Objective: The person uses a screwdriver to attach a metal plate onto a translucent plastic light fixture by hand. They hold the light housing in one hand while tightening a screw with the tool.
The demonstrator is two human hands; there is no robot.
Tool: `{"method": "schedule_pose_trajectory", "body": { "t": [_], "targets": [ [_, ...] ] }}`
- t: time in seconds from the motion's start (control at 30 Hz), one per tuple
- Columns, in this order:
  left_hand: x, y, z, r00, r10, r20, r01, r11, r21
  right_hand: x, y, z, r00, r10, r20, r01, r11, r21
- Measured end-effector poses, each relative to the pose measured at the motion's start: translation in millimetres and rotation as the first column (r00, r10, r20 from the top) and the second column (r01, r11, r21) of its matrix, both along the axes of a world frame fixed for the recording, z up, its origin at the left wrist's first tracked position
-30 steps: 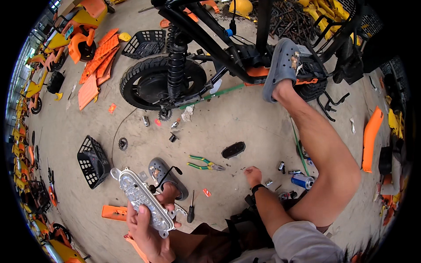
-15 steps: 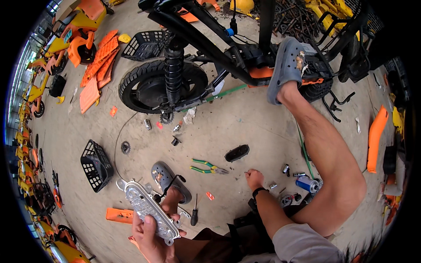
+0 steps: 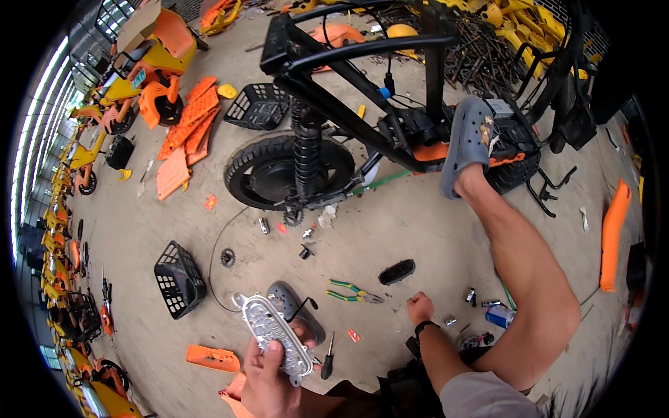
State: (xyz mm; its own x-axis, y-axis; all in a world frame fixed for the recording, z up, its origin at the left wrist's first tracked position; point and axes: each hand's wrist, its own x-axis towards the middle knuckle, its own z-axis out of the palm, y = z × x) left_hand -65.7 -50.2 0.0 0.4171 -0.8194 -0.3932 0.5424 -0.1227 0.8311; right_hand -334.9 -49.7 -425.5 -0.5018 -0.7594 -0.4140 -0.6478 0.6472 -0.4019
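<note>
Head view — floor-level work beside a stripped black bike frame (image 3: 362,63).

Left hand (image 3: 268,376): grasping a long silver metal cover (image 3: 273,336), fingers wrapped round its lower end, and holding it tilted in the air just above the person's lap, near the lower middle of the picture. Its ribbed face is pointing up toward the camera.

Right hand (image 3: 419,307): resting on the floor (image 3: 418,237), fingers curled in a loose fist among small loose parts; whether it is pinching anything, I cannot tell.

Nearby on the floor: green-handled pliers (image 3: 350,291), a black-handled screwdriver (image 3: 326,364) just beside the cover, a small black oval cap (image 3: 396,272), a black basket (image 3: 178,279) to the left, a blue can (image 3: 499,316) to the right.

The person's right foot, in a grey clog (image 3: 468,143), is bracing against the frame by the rear wheel (image 3: 287,171).

Handling note — my judgement: the cover is being held by one end only, so a firmer grip nearer its middle would be keeping it steadier while it is being turned or inspected; tools are lying within easy reach of the free hand.
</note>
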Motion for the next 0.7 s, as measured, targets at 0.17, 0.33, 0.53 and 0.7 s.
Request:
{"method": "schedule_pose_trajectory", "body": {
  "t": [0.17, 0.33, 0.53, 0.7],
  "targets": [
    [5.5, -2.8, -2.2, 0.987, -0.143, -0.075, 0.136, 0.986, -0.093, 4.1, -8.2, 7.9, 1.0, -0.015, -0.024, 0.013, 0.997, -0.077],
    [-2.6, -6.9, 0.7, 0.985, -0.171, -0.003, 0.171, 0.984, -0.048, 28.6, -77.4, 44.0, 0.98, 0.194, 0.053, -0.173, 0.946, -0.273],
    [-4.0, -9.2, -10.3, 0.966, -0.254, 0.041, 0.257, 0.962, -0.096, 80.4, -195.1, 207.4, 0.755, 0.624, 0.202, -0.409, 0.688, -0.6],
    [-10.3, -12.3, -12.0, 0.938, -0.336, 0.084, 0.342, 0.937, -0.072, 105.2, -228.8, 402.8, 0.386, 0.907, 0.17, -0.637, 0.395, -0.662]
  ]
}}
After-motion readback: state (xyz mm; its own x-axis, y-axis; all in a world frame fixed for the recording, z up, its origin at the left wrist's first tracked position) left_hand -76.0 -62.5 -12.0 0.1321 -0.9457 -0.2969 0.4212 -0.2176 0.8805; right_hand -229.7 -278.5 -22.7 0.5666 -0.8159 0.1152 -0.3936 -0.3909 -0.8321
